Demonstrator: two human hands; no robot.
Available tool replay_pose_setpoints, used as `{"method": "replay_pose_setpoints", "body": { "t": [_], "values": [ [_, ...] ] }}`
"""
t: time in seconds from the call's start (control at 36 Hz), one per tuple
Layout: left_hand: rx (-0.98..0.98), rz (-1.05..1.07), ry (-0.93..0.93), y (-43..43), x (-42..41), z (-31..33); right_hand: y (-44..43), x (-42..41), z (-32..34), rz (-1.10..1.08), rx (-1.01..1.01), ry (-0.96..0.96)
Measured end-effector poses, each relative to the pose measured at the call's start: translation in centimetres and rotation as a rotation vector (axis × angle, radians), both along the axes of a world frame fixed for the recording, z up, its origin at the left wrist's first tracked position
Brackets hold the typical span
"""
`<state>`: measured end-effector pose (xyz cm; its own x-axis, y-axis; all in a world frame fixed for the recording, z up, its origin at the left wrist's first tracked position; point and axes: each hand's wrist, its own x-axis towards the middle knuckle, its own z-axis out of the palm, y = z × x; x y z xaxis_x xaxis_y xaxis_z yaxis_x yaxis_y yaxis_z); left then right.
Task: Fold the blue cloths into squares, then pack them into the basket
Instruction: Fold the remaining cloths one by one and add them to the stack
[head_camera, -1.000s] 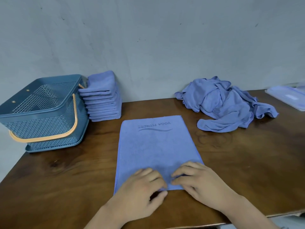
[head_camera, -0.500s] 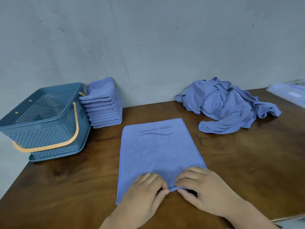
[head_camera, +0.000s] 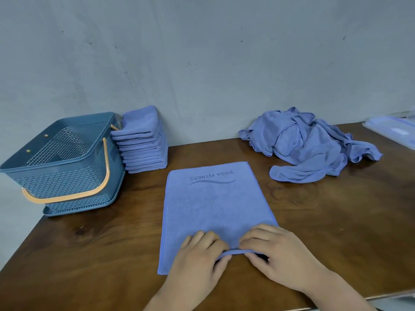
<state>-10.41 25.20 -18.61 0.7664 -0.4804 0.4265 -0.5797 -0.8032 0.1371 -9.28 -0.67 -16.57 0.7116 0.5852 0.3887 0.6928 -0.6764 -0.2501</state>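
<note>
Hem's up: left hand (head_camera: 197, 259) and right hand (head_camera: 279, 258), side by side, now pinch the cloth (head_camera: 215, 203) at the counter's (head_camera: 336, 221) near edge. Next fold starting, likely.

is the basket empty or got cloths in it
Empty, as far as shows: only mesh walls inside the basket; the folded stack sits beside it.

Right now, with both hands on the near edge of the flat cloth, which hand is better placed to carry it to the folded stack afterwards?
Left, probably. The folded stack stands beside the basket, on the side of the left hand; the right hand would have to cross over the flat cloth.
</note>
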Motion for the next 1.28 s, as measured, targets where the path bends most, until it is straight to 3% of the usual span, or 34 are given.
{"method": "replay_pose_setpoints", "body": {
  "t": [0.19, 0.36, 0.5, 0.72, 0.94, 1.11, 1.28],
  "values": [
    [-0.074, 0.08, 0.081, 5.7, -0.8, 0.2, -3.9, -0.2, -0.4, -0.146, 0.078, 0.071],
    [-0.259, 0.115, 0.298, 9.2, -1.5, 1.8, -4.2, -0.5, 1.4, -0.313, 0.506, 0.431],
    [-0.602, 0.279, 0.41, 9.2, -2.6, 3.2, -3.9, -1.2, 2.2, -0.316, 0.658, 0.533],
    [-0.749, 0.258, 0.469, 8.6, -2.7, 4.4, -3.7, -1.4, 3.3, -0.266, 0.859, 0.58],
    [-0.892, 0.131, 0.448, 8.5, 1.0, 7.6, -2.8, 2.4, 5.2, -0.2, 0.936, 0.574],
    [-0.972, 0.116, 0.506, 8.3, 7.5, 9.0, -2.0, 8.8, 6.3, -0.274, 0.934, 0.613],
    [-0.998, 0.354, 0.541, 8.1, 15.8, 7.9, -0.5, 16.1, 5.2, -0.432, 0.922, 0.634]
  ]
}}
